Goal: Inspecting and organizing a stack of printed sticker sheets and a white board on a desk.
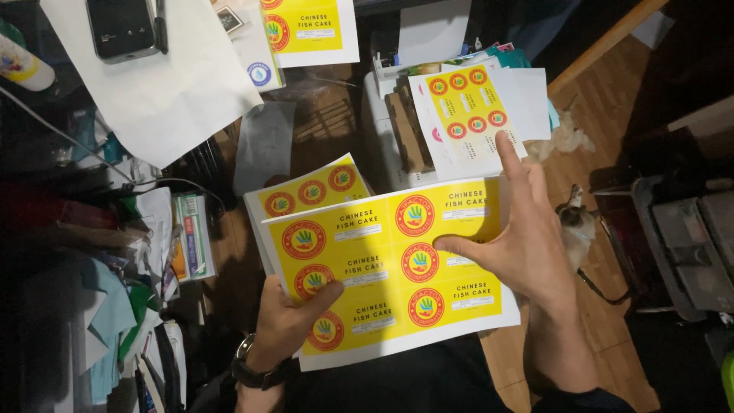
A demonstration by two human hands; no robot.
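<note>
My left hand [287, 321] grips the near left corner of a stack of white sheets printed with yellow rectangular labels and red round seals [390, 268]. A second sheet of the same kind [310, 191] peeks out behind the top one. My right hand [524, 237] rests on the right edge of the top sheet, thumb pressed on it and index finger pointing up toward another sheet of small round red stickers on yellow [468, 111]. A dark watch sits on my left wrist.
A large blank white paper [153, 84] with a phone [122, 27] on it lies at the upper left. Another yellow label sheet [306, 27] is at the top. Cluttered papers and cables crowd the left. A small cat [575, 222] sits on the wooden floor at right.
</note>
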